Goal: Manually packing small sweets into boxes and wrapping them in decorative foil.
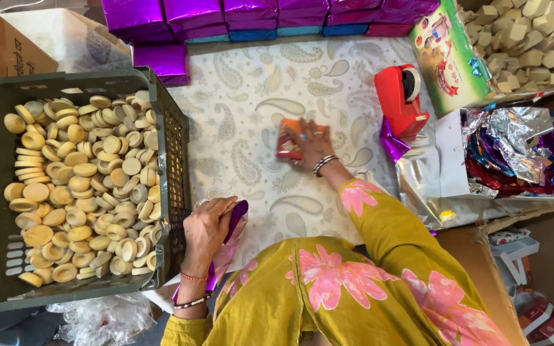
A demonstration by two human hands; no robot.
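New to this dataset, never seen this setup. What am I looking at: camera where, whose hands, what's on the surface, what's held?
One picture, from a camera worn on a person's head, looking down at their own two bare hands; no machine. The right hand presses on a small orange-red box on a paisley-patterned cloth. The left hand grips a sheet of purple foil wrap beside a dark plastic crate full of round tan soap-like discs. Nearby: a red tape dispenser, purple wrapped boxes, a box of crumpled foil sheets.
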